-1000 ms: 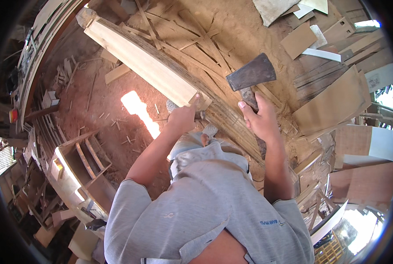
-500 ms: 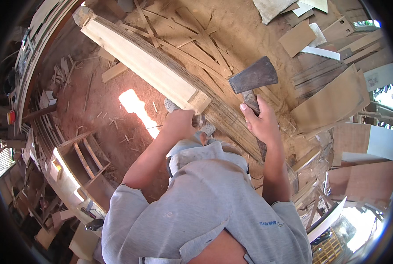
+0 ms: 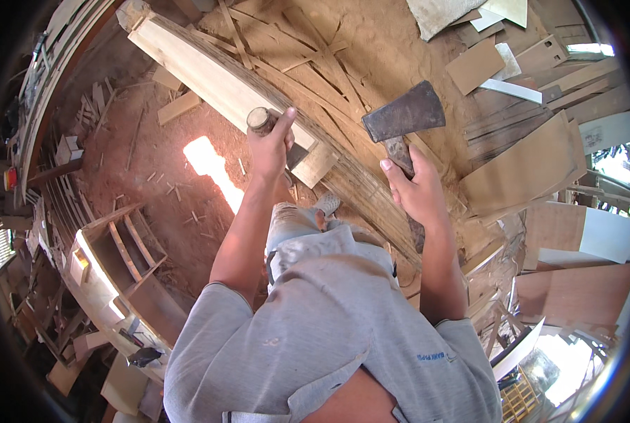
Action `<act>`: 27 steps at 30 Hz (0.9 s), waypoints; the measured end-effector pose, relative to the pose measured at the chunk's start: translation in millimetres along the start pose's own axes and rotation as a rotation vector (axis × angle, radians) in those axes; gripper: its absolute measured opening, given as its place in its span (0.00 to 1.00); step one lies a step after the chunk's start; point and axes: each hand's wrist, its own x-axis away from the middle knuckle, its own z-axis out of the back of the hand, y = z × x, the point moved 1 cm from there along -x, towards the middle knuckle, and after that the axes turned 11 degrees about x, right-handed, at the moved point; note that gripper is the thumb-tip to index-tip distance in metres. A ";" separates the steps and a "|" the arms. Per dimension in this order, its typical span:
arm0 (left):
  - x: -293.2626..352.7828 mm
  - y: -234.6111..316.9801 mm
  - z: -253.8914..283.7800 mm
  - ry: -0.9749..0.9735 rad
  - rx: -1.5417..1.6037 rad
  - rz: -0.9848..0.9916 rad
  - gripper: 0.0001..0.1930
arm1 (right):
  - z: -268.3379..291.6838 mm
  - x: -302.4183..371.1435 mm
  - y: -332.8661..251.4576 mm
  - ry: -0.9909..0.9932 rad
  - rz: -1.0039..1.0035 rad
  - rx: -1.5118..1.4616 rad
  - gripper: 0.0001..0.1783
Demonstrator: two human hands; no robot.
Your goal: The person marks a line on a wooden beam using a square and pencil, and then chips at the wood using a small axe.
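Observation:
My left hand [image 3: 270, 154] is closed round a chisel [image 3: 261, 120]. Its round wooden handle end points up, and part of its dark flat blade shows beside the hand, at the near end of a pale squared timber [image 3: 206, 79]. Whether the edge touches the wood I cannot tell. In my right hand [image 3: 419, 189] is a hatchet [image 3: 404, 114] with a dark, worn head, gripped by the handle and raised to the right of the timber. The pale timber lies slantwise along a rougher, weathered beam [image 3: 368, 189].
Thin wood strips [image 3: 322, 53] lie across sandy ground beyond the beam. Boards and panels [image 3: 526, 166] crowd the right side. An open wooden frame [image 3: 128, 243] stands at left, near small offcuts [image 3: 179, 107] on reddish soil. My shod foot [image 3: 328, 204] is beside the beam.
My left hand has risen from low by the timber's near end, and the chisel now shows upright in it. The hatchet in my right hand has barely shifted.

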 end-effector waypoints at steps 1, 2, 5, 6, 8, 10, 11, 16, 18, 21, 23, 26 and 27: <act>-0.7 -4.5 -4.5 0.047 -0.003 -0.016 0.16 | -0.8 -0.9 -2.3 -0.003 0.002 0.004 0.16; -2.0 -8.6 -7.1 0.094 -0.006 -0.033 0.15 | -1.6 -1.7 -4.3 -0.003 -0.009 0.022 0.17; -3.5 -21.3 -6.3 0.136 -0.032 -0.058 0.15 | -2.3 -3.7 -4.0 -0.003 -0.006 0.039 0.19; -2.9 -21.9 -8.7 0.154 -0.070 -0.056 0.16 | -1.4 -4.5 -3.3 -0.007 0.010 0.035 0.19; 0.7 -24.0 -11.1 0.135 -0.077 -0.068 0.16 | 0.1 -4.2 -3.3 -0.009 0.013 0.044 0.19; 1.3 -27.4 -11.4 0.118 -0.084 -0.082 0.16 | 1.6 -4.8 -5.9 -0.012 0.019 0.053 0.20; 1.1 -31.3 -9.5 0.100 -0.090 -0.118 0.15 | 2.1 -5.2 -9.7 -0.010 0.024 0.073 0.20; -7.5 -55.9 3.3 0.075 -0.127 -0.274 0.14 | 2.5 -9.8 -23.0 0.024 0.132 0.147 0.20; -9.5 -60.9 4.4 0.086 -0.154 -0.312 0.13 | 5.4 -9.6 -39.0 0.049 0.206 0.236 0.21; -8.5 -63.8 -2.3 0.123 -0.208 -0.364 0.11 | 15.6 -15.5 -65.0 0.093 0.423 0.344 0.21; -7.8 -66.1 -0.3 0.126 -0.210 -0.373 0.11 | 16.1 -19.6 -94.6 0.160 0.523 0.314 0.21; -3.0 -67.5 2.4 0.139 -0.195 -0.350 0.10 | 20.6 -14.7 -149.4 0.248 0.699 0.235 0.20; -0.8 -66.8 -0.8 0.135 -0.236 -0.395 0.08 | 18.9 -13.5 -161.1 0.271 0.774 0.183 0.19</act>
